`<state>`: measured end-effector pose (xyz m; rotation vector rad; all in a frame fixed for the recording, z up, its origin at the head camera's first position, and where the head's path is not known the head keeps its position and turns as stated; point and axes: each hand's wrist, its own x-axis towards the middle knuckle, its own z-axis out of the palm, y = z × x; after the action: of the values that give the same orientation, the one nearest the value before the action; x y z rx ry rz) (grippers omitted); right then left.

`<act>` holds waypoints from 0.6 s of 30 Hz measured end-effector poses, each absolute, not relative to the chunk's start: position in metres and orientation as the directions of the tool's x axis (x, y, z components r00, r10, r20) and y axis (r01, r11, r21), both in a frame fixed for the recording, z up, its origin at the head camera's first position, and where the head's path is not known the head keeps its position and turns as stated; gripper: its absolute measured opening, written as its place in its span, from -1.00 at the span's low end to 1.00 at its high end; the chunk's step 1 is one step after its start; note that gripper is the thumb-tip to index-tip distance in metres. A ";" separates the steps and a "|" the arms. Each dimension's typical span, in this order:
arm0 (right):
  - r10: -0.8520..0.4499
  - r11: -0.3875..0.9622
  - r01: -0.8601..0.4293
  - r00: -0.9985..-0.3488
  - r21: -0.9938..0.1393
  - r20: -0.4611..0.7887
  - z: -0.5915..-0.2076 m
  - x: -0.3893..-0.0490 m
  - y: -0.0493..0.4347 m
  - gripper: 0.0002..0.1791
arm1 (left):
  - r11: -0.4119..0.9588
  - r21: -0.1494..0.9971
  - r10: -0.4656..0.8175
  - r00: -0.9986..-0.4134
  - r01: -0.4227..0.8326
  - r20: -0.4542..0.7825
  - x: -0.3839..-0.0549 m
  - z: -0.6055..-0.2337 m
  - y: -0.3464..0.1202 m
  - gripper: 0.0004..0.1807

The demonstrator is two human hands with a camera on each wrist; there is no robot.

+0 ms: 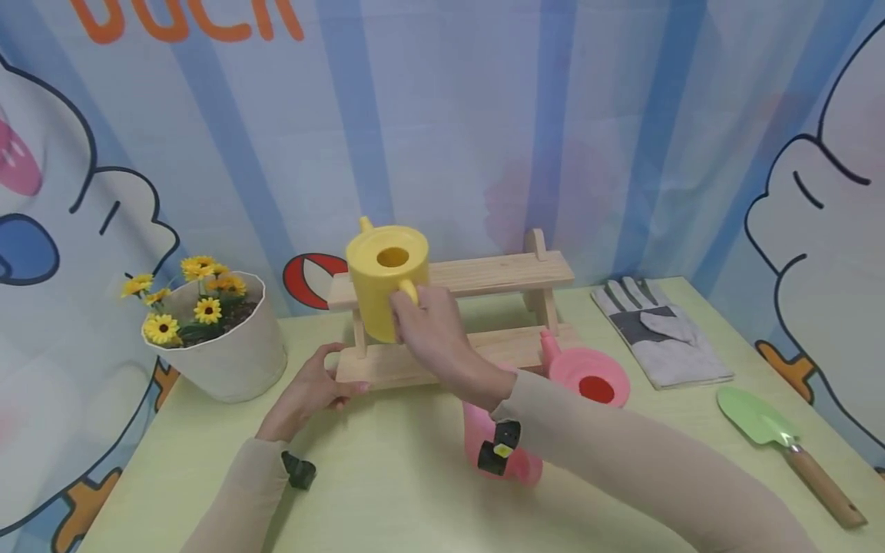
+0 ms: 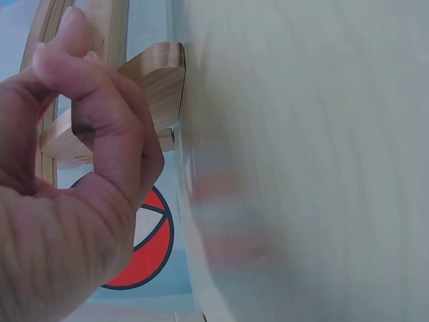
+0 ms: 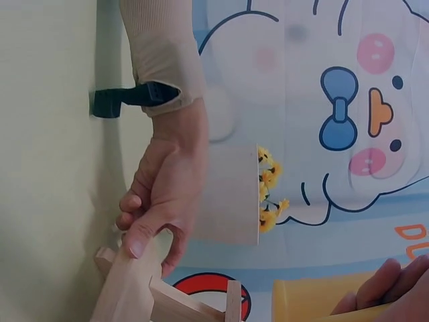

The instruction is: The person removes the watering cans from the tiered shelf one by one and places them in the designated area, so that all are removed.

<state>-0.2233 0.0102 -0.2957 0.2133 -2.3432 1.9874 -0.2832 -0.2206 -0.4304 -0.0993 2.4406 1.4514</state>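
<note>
A yellow watering can (image 1: 376,296) is held by its handle in my right hand (image 1: 435,326), upright at the left end of a two-tier wooden shelf (image 1: 498,273). The can overlaps both tiers in the head view. My left hand (image 1: 314,388) grips the left end of the lower board, thumb over its front; the right wrist view shows this left hand (image 3: 164,194) with the thumb on the wood. In the left wrist view the left hand's fingers (image 2: 114,127) curl beside the shelf's wooden side piece (image 2: 157,80).
A pink watering can (image 1: 574,365) with a red opening stands right of my right forearm. Another pink object (image 1: 477,438) is partly hidden under that wrist. A white pot (image 1: 235,353) of yellow flowers stands left. Folded gloves (image 1: 657,338) and a green trowel (image 1: 760,418) lie right.
</note>
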 end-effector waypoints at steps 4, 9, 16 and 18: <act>-0.084 0.159 -0.136 -0.989 -0.978 0.123 -0.300 -0.214 0.015 -0.62 | 0.494 0.845 0.087 -0.955 -0.205 -0.283 -0.283 -0.431 -0.220 0.13; -0.107 0.154 -0.106 -0.990 -0.982 0.090 -0.307 -0.204 0.022 -0.64 | 0.490 0.848 0.085 -0.957 -0.204 -0.279 -0.283 -0.432 -0.219 0.10; -0.126 0.160 -0.097 -0.989 -0.982 0.078 -0.321 -0.190 0.030 -0.61 | 0.491 0.847 0.085 -0.956 -0.206 -0.282 -0.283 -0.431 -0.220 0.11; -0.136 0.164 -0.095 -0.988 -0.982 0.072 -0.325 -0.186 0.031 -0.60 | 0.489 0.845 0.075 -0.955 -0.215 -0.287 -0.284 -0.431 -0.219 0.11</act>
<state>-0.1862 0.0311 -0.3251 0.2401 -2.4215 2.0381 -0.2836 -0.2194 -0.4312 -0.1190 2.4524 1.4523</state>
